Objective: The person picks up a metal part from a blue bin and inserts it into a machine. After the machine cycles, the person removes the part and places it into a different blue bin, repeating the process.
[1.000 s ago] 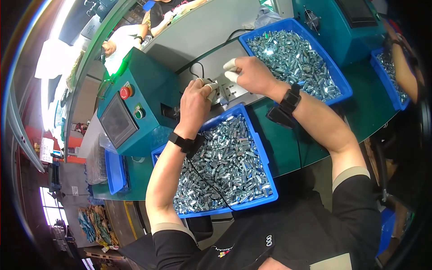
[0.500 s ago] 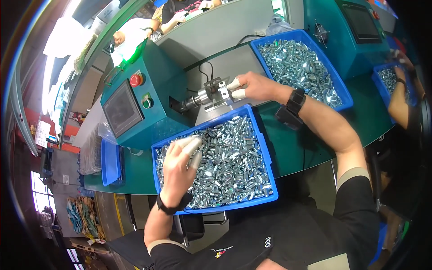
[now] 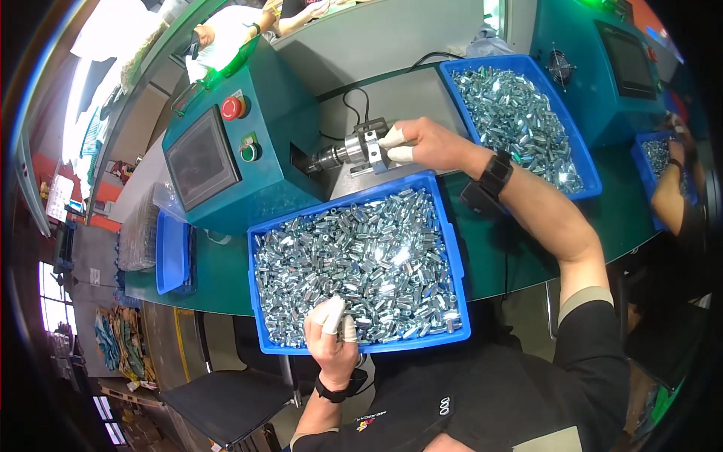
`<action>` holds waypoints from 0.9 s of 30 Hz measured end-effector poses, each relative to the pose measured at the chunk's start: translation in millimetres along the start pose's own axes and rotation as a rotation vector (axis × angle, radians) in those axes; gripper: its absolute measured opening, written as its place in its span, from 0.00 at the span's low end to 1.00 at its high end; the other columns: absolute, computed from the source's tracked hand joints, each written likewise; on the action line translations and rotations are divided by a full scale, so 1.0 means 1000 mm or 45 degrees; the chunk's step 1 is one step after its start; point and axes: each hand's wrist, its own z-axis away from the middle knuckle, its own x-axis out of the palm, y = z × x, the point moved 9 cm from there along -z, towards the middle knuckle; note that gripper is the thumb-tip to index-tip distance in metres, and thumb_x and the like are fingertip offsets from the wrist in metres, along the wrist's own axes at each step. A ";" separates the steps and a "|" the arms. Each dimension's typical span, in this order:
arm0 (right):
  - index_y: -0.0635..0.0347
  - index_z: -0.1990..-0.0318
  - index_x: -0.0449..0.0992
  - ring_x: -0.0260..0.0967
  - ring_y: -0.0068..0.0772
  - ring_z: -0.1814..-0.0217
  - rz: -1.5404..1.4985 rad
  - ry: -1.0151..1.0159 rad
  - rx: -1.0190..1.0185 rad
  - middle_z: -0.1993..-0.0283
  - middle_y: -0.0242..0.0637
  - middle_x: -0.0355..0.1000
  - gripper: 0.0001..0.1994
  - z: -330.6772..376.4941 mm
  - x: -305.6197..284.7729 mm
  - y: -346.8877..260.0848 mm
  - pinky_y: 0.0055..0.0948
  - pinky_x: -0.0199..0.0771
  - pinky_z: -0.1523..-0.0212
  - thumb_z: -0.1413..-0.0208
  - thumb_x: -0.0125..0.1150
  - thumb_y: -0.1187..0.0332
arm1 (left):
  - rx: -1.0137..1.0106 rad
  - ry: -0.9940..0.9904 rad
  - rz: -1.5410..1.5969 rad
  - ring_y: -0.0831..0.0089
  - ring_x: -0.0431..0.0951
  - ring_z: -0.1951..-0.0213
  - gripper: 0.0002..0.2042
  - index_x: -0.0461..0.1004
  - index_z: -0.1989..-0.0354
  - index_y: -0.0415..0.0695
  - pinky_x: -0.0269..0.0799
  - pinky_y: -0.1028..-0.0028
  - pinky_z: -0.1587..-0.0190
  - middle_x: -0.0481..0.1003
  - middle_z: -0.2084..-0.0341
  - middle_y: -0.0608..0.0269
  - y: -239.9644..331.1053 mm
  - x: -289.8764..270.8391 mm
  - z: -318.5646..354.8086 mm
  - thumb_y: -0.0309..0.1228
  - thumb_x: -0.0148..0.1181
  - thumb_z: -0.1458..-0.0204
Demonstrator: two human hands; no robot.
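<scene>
My right hand (image 3: 433, 145), with white finger cots on thumb and forefinger, is at the metal fixture block (image 3: 373, 151) beside the machine's chuck (image 3: 331, 157). Its fingertips are closed in at the block's right side; any part between them is hidden. My left hand (image 3: 331, 340), also in white finger cots, is over the near rim of a blue tray (image 3: 461, 280). Its fingers are curled down among the small shiny metal hex sleeves (image 3: 354, 260) filling the tray. Whatever they grip cannot be made out.
The green machine (image 3: 260, 147) carries a screen (image 3: 201, 160), a red stop button (image 3: 233, 108) and a green button (image 3: 248, 153). A second blue tray (image 3: 595, 184) of metal parts stands right. An empty blue tray (image 3: 172, 252) is left. Other people work across and at right.
My left hand has moved from the tray's left side toward me, to its near edge. My right hand stays at the fixture. The whole view has shifted slightly.
</scene>
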 end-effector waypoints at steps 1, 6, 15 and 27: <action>0.61 0.43 0.84 0.78 0.34 0.48 0.023 0.016 -0.022 0.50 0.39 0.80 0.17 0.000 0.000 -0.003 0.33 0.75 0.43 0.38 0.68 0.69 | -0.007 -0.003 -0.003 0.51 0.80 0.49 0.16 0.81 0.48 0.38 0.76 0.59 0.43 0.81 0.52 0.52 -0.001 0.001 0.001 0.19 0.69 0.46; 0.61 0.42 0.84 0.78 0.33 0.49 0.045 0.022 -0.012 0.51 0.38 0.80 0.16 0.002 -0.002 -0.006 0.32 0.76 0.45 0.37 0.68 0.70 | -0.030 -0.010 -0.017 0.51 0.80 0.49 0.16 0.81 0.48 0.37 0.76 0.59 0.43 0.81 0.52 0.52 -0.003 0.003 0.003 0.18 0.67 0.46; 0.63 0.43 0.83 0.77 0.29 0.50 0.013 -0.004 0.085 0.51 0.36 0.80 0.15 0.002 0.003 0.003 0.29 0.76 0.47 0.35 0.67 0.70 | -0.058 -0.025 -0.026 0.51 0.81 0.50 0.16 0.81 0.49 0.38 0.76 0.59 0.44 0.81 0.54 0.52 -0.004 0.002 0.003 0.17 0.67 0.47; 0.62 0.42 0.82 0.77 0.20 0.63 -0.005 0.188 0.435 0.63 0.33 0.81 0.16 0.012 -0.029 0.027 0.24 0.77 0.62 0.32 0.65 0.64 | 0.005 -0.195 0.012 0.52 0.81 0.50 0.16 0.82 0.50 0.40 0.77 0.61 0.46 0.82 0.51 0.54 -0.008 -0.002 -0.019 0.20 0.70 0.48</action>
